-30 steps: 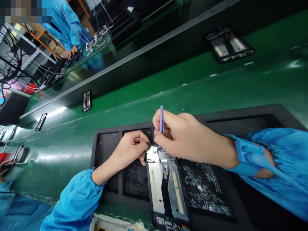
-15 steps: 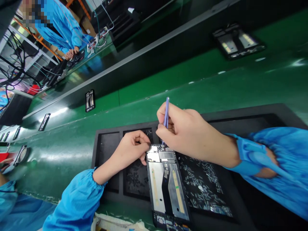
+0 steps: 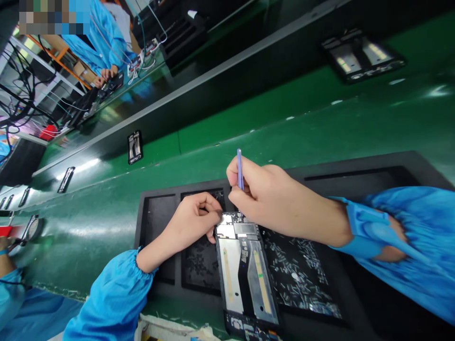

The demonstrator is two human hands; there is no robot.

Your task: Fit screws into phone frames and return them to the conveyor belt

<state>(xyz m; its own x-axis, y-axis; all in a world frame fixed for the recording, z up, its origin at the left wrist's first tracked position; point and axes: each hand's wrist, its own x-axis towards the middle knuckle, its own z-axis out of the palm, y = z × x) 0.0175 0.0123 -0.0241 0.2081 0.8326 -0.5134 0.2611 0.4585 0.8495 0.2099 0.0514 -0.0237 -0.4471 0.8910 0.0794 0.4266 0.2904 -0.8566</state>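
An opened phone frame lies lengthwise on a black compartment tray in front of me. My left hand pinches the frame's upper left corner, fingers closed on it. My right hand is closed around purple tweezers, held upright with the tips down at the top edge of the frame. Both arms wear blue sleeves.
Tray compartments hold many small metal parts on the right and dark parts on the left. Other phone frames ride the green conveyor belt; a double unit sits far right. A person in blue works at the far left.
My right hand with the tweezers lifted and tilted right, then came back upright over the frame's top edge. The phones on the belt have drifted slightly right. My left hand stayed put.
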